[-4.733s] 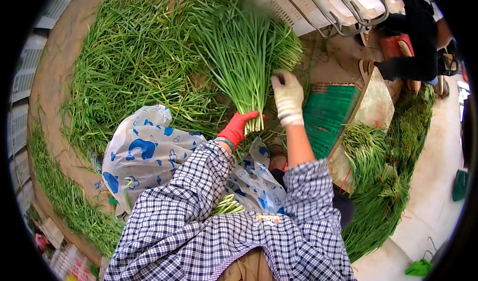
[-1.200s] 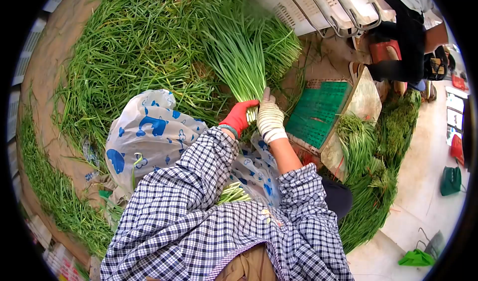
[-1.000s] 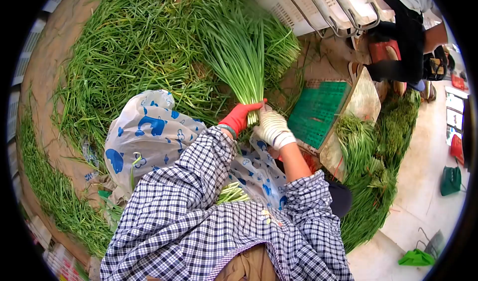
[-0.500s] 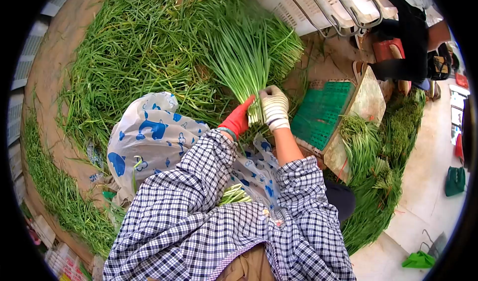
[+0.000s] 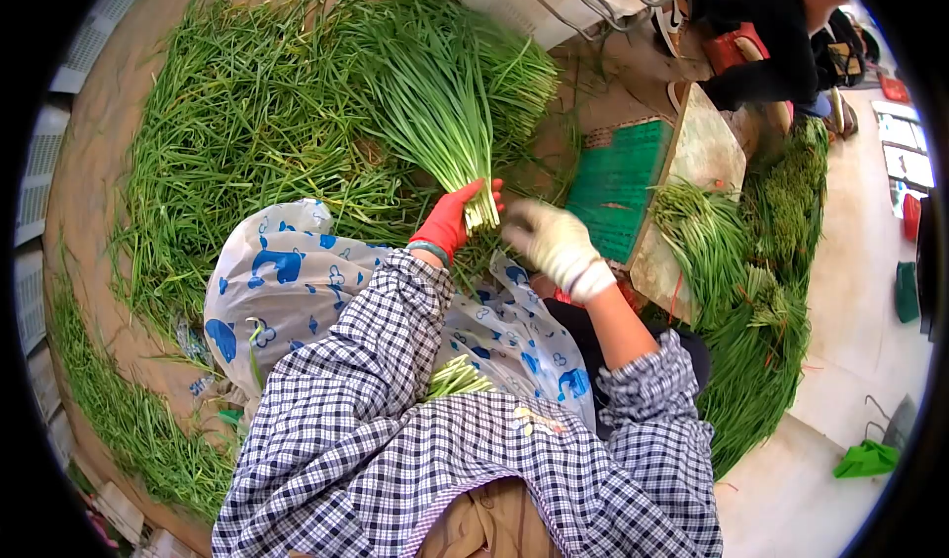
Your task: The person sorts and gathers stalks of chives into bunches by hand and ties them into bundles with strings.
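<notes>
My left hand [image 5: 453, 224], in a red glove, is closed around the pale stem ends of a bunch of long green stalks [image 5: 445, 128]. The leaves of the bunch fan out up and away over a loose heap of greens [image 5: 267, 113]. My right hand [image 5: 556, 245], in a cream glove, is just right of the stem ends and apart from them; its fingers are blurred by motion. A patterned plastic sheet [image 5: 267, 281] with blue shapes lies under my forearms. More cut stems [image 5: 457, 377] rest at my lap.
A board with a green surface [image 5: 618, 187] stands to the right, beside tied bunches [image 5: 702, 237] and a long row of greens [image 5: 766, 380]. White crates [image 5: 544, 0] are at the top. A person's dark-clothed legs [image 5: 761, 59] are at upper right. A green bag [image 5: 866, 459] lies lower right.
My right hand has moved off the stem ends, to the right and down. My left hand keeps its hold on the bunch. The whole view has shifted, with the board and crates now further left.
</notes>
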Demonstrator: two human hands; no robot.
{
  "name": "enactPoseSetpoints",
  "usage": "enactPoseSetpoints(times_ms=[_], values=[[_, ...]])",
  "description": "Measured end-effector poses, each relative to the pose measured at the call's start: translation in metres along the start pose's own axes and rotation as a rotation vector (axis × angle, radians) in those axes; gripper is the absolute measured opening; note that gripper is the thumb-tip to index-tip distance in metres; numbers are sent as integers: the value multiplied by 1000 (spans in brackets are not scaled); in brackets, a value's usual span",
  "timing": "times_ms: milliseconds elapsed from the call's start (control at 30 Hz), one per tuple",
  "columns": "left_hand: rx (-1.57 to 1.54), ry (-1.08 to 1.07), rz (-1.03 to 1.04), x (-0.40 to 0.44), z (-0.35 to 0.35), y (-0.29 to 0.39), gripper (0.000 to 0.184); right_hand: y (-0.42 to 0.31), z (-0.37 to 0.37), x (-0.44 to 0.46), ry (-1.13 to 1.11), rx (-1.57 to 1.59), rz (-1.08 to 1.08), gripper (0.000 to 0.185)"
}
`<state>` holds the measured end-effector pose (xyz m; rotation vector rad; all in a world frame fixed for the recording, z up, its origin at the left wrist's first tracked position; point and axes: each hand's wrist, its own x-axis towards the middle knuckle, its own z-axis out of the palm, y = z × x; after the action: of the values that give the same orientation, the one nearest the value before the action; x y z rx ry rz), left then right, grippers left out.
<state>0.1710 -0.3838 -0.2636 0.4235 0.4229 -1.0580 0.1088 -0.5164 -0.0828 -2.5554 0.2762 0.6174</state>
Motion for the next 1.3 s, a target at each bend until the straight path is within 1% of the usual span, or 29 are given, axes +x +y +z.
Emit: enactPoseSetpoints(times_ms=[33,100,133,167,267,300,333,367,400,433,467,500,533,567,633,700,767,800,833,867,900,933,967,1033,1100,1133,1200,1233,1300], values=[[7,-4,-2,-1,1,-1,38,12,12,17,208,293,64,49],[10,-58,12,2,4,-1,38,13,25,53,140,474,239,59],[54,67,84,13,-4,-6,38,18,41,68,107,458,239,59],[77,129,97,10,-2,-6,37,16,54,77,101,461,205,51],[-31,114,93,-5,-1,-2,37,3,59,80,117,286,166,34],[157,127,236,-10,4,-4,37,2,57,77,146,265,141,29],[251,127,305,-11,7,-3,37,1,54,70,100,323,135,21],[345,134,375,-11,10,-2,37,2,53,59,99,322,135,21],[154,118,208,-7,14,3,38,5,52,43,92,308,-178,19],[-36,104,43,-3,15,8,38,-1,46,26,-6,325,-297,16],[-27,59,24,1,10,8,39,-6,40,9,-111,351,-412,14],[-18,13,5,4,7,7,40,-20,23,-8,-302,408,-328,12],[-41,44,16,4,7,6,39,-28,9,-18,-477,235,-315,13],[-66,74,26,4,8,4,38,-43,-14,-24,-833,203,-36,21],[-72,50,-16,6,4,3,38,-45,-34,-20,-569,-53,-282,28],[-70,21,-53,8,1,3,39,-12,-9,10,-138,39,-113,50],[22,-4,-18,6,-4,4,44,0,9,52,-11,80,84,59],[790,46,372,-6,-7,1,45,-5,14,61,-58,4,100,57],[1171,40,515,-10,-9,2,55,-10,18,68,-105,-71,118,55],[1540,89,687,-15,-11,2,65,-11,27,74,-138,-2,161,56],[1517,79,617,-11,-18,2,77,-3,42,79,-61,-11,113,48],[1513,85,617,2,-32,-5,77,0,48,81,-44,56,77,42],[1177,48,553,20,-52,-15,66,2,52,80,-26,123,45,36],[843,9,478,19,-32,-10,55,-2,45,62,-47,160,-32,29],[-22,12,-33,6,5,4,42,-17,29,27,-42,115,-235,16],[-32,45,32,5,11,2,44,-20,28,9,-61,138,-322,14],[-49,31,27,5,9,0,43,-27,3,-19,-618,198,-433,15],[-60,16,22,6,8,-1,42,-34,-10,-25,-886,-34,-419,20],[-66,18,18,7,8,-3,43,-32,-26,-24,-714,-214,-494,25]])
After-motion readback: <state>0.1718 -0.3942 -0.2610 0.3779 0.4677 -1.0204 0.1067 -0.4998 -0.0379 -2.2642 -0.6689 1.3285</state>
